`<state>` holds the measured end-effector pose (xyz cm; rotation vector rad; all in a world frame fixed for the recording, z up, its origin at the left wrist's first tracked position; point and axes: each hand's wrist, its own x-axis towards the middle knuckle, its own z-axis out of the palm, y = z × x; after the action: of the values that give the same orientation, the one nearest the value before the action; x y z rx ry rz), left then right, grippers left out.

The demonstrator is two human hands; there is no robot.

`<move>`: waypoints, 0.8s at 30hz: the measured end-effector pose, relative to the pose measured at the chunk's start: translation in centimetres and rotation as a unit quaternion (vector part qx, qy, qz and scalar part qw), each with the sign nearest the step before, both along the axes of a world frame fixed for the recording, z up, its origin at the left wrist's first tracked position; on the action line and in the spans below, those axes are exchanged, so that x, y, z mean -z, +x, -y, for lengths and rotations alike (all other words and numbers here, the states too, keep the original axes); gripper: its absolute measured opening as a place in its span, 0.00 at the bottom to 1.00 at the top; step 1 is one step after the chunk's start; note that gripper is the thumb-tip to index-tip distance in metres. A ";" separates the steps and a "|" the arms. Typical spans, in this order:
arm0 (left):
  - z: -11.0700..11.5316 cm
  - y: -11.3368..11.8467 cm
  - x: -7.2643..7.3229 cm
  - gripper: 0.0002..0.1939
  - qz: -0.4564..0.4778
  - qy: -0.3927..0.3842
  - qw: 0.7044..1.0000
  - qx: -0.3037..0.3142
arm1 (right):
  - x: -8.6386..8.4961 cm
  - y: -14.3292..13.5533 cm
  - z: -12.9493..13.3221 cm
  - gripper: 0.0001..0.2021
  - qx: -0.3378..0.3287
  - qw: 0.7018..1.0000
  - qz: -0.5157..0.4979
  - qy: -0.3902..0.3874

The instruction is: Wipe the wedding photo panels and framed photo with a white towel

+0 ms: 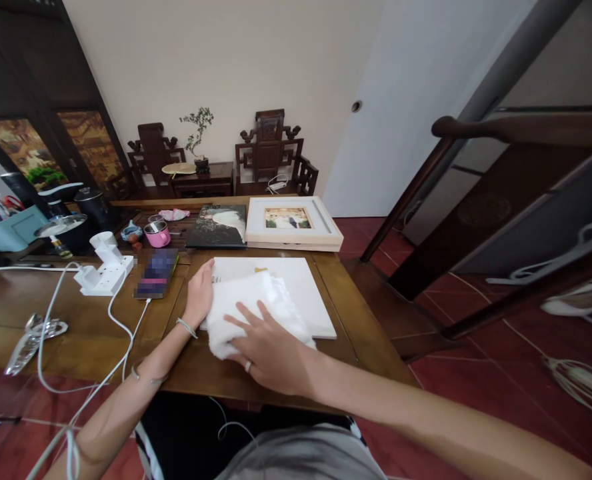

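Note:
A white rectangular board (pixel 301 280), perhaps a canvas or a frame's backing, lies on the wooden table, with a small gold-coloured mark near its far edge. A folded fluffy white cloth (pixel 236 300) covers much of it. My right hand (pixel 269 343), wearing a ring, rests on the cloth with its fingers spread and open. Along the board's left edge my left hand (pixel 199 292) lies with fingers stretched out, touching the edge; its thumb is not clearly seen. A bracelet circles the left wrist.
Behind the board are a framed picture (pixel 326 230) and a dark picture panel (pixel 211 230). Left stand a phone (pixel 156 273), a power strip (pixel 109 275) with white cables, a pink cup (pixel 157 233) and a clear hair clip (pixel 31 343). A wooden chair (pixel 426 253) stands right.

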<state>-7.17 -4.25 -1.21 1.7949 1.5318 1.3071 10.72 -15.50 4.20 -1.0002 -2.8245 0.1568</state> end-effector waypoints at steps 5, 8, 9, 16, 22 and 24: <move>1.1 0.7 -0.4 0.22 -0.111 0.020 0.993 0.033 | -0.6 2.5 -2.8 0.17 0.059 0.997 -0.008 -0.047; 1.2 0.8 -0.2 0.22 -0.189 0.012 0.979 0.075 | -0.6 3.2 -6.6 0.18 0.077 0.996 -0.011 -0.043; 1.2 0.8 0.0 0.22 -0.215 0.012 0.973 0.088 | -0.6 3.1 -7.9 0.17 0.088 0.995 -0.017 -0.043; 1.2 0.7 0.1 0.23 -0.280 0.027 0.952 0.124 | -1.2 -1.6 -14.1 0.20 0.145 0.987 -0.046 -0.057; 1.1 0.5 0.4 0.23 -0.259 0.039 0.956 0.131 | -1.4 -1.8 -14.2 0.20 0.152 0.986 -0.046 -0.057; 1.0 0.5 0.8 0.23 -0.260 0.036 0.957 0.126 | -1.5 0.2 -13.8 0.20 0.162 0.984 -0.040 -0.057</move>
<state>-6.72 -5.23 -2.06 2.4241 1.4412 0.8140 10.94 -1.72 5.69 -1.4251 -2.5617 0.3176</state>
